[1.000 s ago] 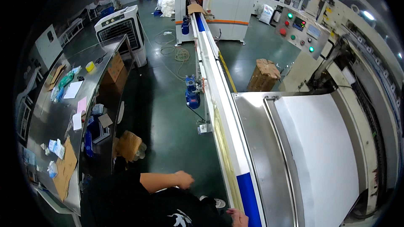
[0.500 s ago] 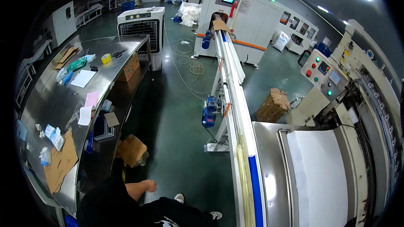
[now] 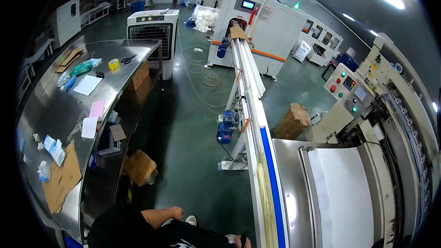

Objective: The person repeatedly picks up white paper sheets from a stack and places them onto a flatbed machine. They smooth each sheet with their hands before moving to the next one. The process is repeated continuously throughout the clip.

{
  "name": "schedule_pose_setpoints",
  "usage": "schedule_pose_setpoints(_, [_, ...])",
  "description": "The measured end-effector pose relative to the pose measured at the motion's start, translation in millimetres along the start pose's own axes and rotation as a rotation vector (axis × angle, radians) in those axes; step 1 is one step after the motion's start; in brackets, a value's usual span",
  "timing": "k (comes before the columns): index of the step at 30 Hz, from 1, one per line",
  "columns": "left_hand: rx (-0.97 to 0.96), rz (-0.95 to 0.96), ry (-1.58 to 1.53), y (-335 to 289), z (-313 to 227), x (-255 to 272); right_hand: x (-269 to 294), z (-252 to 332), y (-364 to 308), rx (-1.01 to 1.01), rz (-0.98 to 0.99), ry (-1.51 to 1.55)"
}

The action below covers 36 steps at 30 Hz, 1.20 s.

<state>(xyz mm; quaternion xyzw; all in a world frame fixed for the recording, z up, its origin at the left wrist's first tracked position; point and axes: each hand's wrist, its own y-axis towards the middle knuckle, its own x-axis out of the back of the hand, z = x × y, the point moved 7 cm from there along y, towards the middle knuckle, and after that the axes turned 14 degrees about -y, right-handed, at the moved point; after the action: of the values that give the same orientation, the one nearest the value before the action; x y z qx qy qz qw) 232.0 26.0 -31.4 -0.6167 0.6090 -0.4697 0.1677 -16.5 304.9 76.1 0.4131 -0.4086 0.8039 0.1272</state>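
Note:
My left hand [image 3: 176,212] is in front of my dark clothing, its fingers curled in and nothing visible in them. It hangs over the floor between the steel table and the long conveyor rail. My right hand [image 3: 240,242] shows only in part at the lower edge, beside the rail. Its fingers look bent around a dark thing too small to name. On the rail [image 3: 252,156] lies a long white strip [image 3: 246,69], running up to the white machine. A blue strip [image 3: 272,179] is bare along the nearer part, with pale yellowish material [image 3: 262,183] beside it.
A steel table [image 3: 50,110] on the left carries torn cardboard [image 3: 64,179], papers, yellow tape [image 3: 113,64] and scissors [image 3: 129,59]. Cartons [image 3: 292,121] stand on the floor. A control panel [image 3: 345,87] and white sheet [image 3: 342,193] are on the right. A thin hose [image 3: 211,79] lies coiled ahead.
The white strip's near end has slid away along the rail, baring more blue. My right hand has come into view at the lower edge. My left hand has shifted slightly right.

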Motion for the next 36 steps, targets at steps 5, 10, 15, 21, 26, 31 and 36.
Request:
schedule_pose_setpoints(5, [0.055,-0.068,-0.006,-10.5,5.7,8.6,-53.3,-12.7,24.6,0.091,0.058,-0.135])
schedule_pose_setpoints(10, [-0.004,-0.026,0.087,-10.6,-22.2,14.3,-152.3,-132.4,33.8,0.09,0.062,-0.09])
schedule_pose_setpoints(15, [0.11,0.04,0.104,-30.5,22.7,2.4,-138.6,-108.3,11.2,0.005,0.098,0.035])
schedule_pose_setpoints(21, [0.127,0.029,0.042,-7.7,22.5,-2.0,-121.5,-101.8,6.8,-0.035,0.122,0.057])
schedule_pose_setpoints(26, [0.087,0.014,0.069,-12.3,-3.1,8.6,-121.5,-96.2,9.2,-0.028,0.132,0.08])
schedule_pose_setpoints(31, [0.043,0.011,0.073,-16.0,-7.9,11.7,-123.3,-97.2,10.2,-0.012,0.139,0.091])
schedule_pose_setpoints(36, [0.081,0.022,0.077,-17.3,3.0,8.2,-122.5,-99.4,14.6,-0.004,0.151,0.095])
